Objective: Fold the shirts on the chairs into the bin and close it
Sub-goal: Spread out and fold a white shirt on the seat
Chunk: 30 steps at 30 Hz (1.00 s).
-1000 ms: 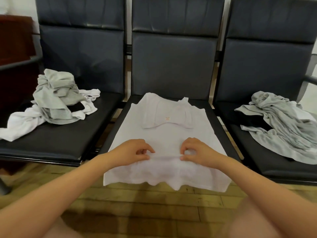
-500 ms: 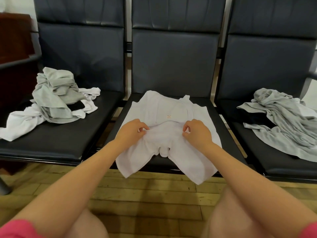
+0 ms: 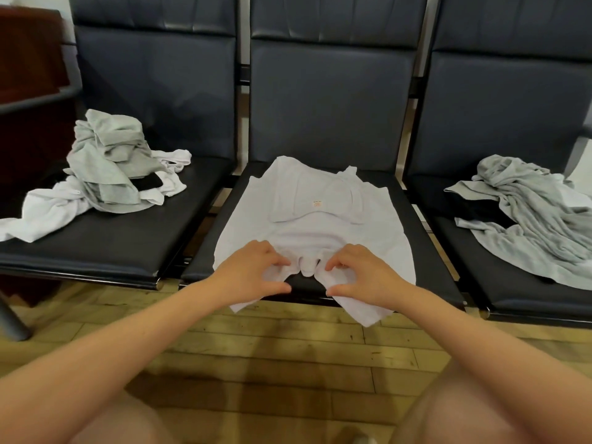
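Shirt point(image 3: 307, 232) hem overhanging seat point(image 3: 426, 251) edge

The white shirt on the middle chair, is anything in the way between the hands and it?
No. Both the left hand and the right hand already grip the white shirt near its lower edge on the middle chair, so nothing lies between them. The bin is not in view, so that path cannot be judged.
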Each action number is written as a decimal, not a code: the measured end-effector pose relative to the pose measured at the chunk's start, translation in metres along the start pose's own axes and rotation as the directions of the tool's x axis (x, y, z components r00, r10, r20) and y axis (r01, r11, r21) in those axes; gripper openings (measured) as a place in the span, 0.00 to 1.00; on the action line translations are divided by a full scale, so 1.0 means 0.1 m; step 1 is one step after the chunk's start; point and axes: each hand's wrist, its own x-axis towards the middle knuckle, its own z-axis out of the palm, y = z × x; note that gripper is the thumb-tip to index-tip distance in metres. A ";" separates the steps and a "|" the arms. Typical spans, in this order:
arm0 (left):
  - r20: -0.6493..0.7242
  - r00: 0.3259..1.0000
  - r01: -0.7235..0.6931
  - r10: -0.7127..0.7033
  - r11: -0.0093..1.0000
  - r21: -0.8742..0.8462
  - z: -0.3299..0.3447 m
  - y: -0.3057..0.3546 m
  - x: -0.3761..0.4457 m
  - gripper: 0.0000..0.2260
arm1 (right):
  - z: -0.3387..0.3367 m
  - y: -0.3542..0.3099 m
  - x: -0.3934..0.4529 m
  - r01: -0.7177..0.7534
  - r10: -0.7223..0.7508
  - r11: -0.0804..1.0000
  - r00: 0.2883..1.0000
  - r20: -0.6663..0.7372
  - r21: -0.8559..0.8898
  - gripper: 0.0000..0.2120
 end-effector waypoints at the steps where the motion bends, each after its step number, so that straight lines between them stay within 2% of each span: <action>1: 0.007 0.999 -0.039 0.038 0.997 0.070 0.06 -0.02 -0.03 0.22 | 0.02 0.01 0.00 0.021 -0.020 1.000 0.999 -0.036 0.013 0.13; 2: -0.004 0.997 -0.071 0.072 0.992 0.100 0.10 -0.05 -0.04 0.22 | 0.03 0.01 0.00 0.040 -0.039 0.999 0.997 -0.070 0.019 0.09; 4: -0.024 0.995 -0.092 0.093 0.994 0.051 0.12 -0.08 -0.05 0.19 | 0.01 -0.02 0.01 0.038 -0.036 0.999 0.995 -0.093 0.021 0.04; 8: -0.024 0.991 -0.130 0.129 0.990 -0.055 0.07 -0.13 -0.05 0.11 | -0.12 -0.03 0.04 -0.078 0.098 0.981 0.989 -0.108 0.178 0.06; 12: -0.113 0.994 -0.024 -0.016 0.939 -0.343 -0.03 -0.14 -0.08 0.13 | -0.26 -0.09 0.05 -0.138 0.212 0.883 0.970 -0.119 0.448 0.12; 13: -0.134 0.989 -0.004 -0.055 0.914 -0.405 -0.06 -0.13 -0.07 0.14 | -0.29 -0.11 0.04 -0.132 0.218 0.867 0.968 -0.126 0.481 0.10; 15: -0.171 0.978 0.028 -0.124 0.880 -0.475 -0.14 -0.12 -0.04 0.13 | -0.35 -0.10 0.01 -0.087 0.177 0.898 0.969 -0.173 0.432 0.05; 19: -0.191 0.977 0.002 -0.092 0.904 -0.428 -0.39 -0.20 -0.03 0.07 | -0.53 0.11 -0.06 -0.074 0.142 0.951 0.967 -0.212 0.299 0.04; 24: -0.163 0.974 0.086 -0.158 0.921 -0.379 -0.56 -0.55 -0.11 0.09 | -0.62 0.49 -0.12 -0.207 0.261 0.952 0.934 -0.243 0.227 0.06; 30: -0.190 0.953 0.122 -0.235 0.874 -0.471 -0.35 -0.57 -0.10 0.09 | -0.49 0.53 -0.10 -0.209 0.360 0.853 0.899 -0.250 0.478 0.11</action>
